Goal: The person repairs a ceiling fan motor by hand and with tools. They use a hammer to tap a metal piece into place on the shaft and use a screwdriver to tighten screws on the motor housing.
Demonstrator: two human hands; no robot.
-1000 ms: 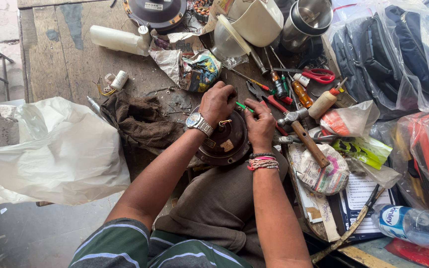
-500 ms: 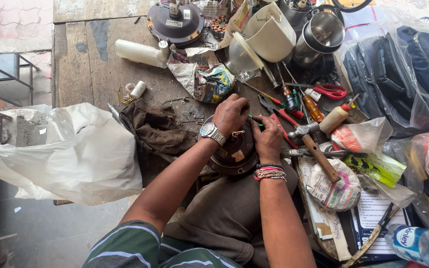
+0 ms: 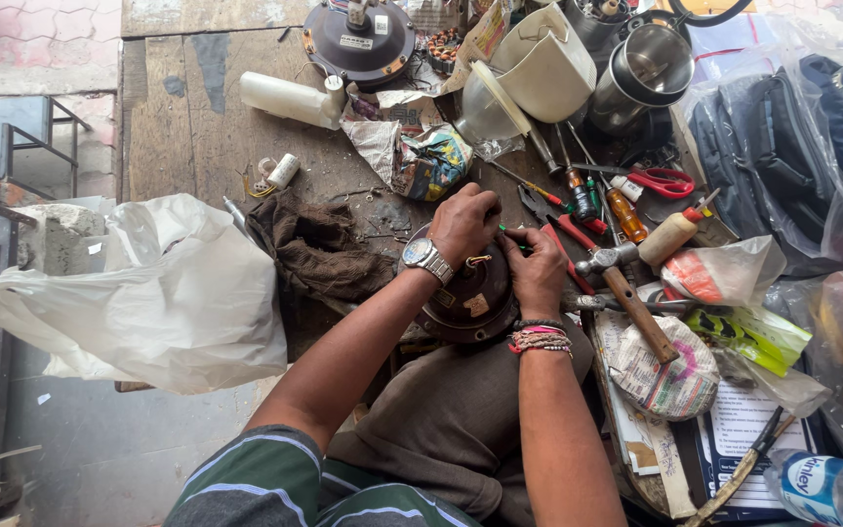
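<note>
Left hand (image 3: 462, 222), steel wristwatch on the wrist, fingers curled and pressed together over the far edge of a round dark-brown metal motor housing (image 3: 470, 298); whether the fingertips pinch anything cannot be told. Right hand (image 3: 536, 268), beaded bands at the wrist, fingers bunched around a thin green-handled screwdriver (image 3: 511, 231) whose tip points toward the left hand. Both hands sit on top of the housing, thumbs close together.

The housing rests at the near edge of a worn wooden workbench (image 3: 173, 117), partly over the person's lap, between the two forearms.

Just left of the housing: crumpled dark-brown rag (image 3: 316, 249). Further left, hanging over the bench edge: large white plastic bag (image 3: 163, 298).

Just right of the right hand: wooden-handled hammer (image 3: 631, 298), head toward the hands, lying over a round bundle wrapped in printed paper (image 3: 665, 371). Red-handled pliers (image 3: 566, 226) beside the screwdriver.

Beyond the hands: crumpled colourful wrapper (image 3: 431, 161), white plastic bottle on its side (image 3: 290, 100), a second round dark motor housing (image 3: 360, 41) at the far edge. Red-handled scissors (image 3: 661, 181) and a steel kettle (image 3: 646, 73) to the far right.
</note>
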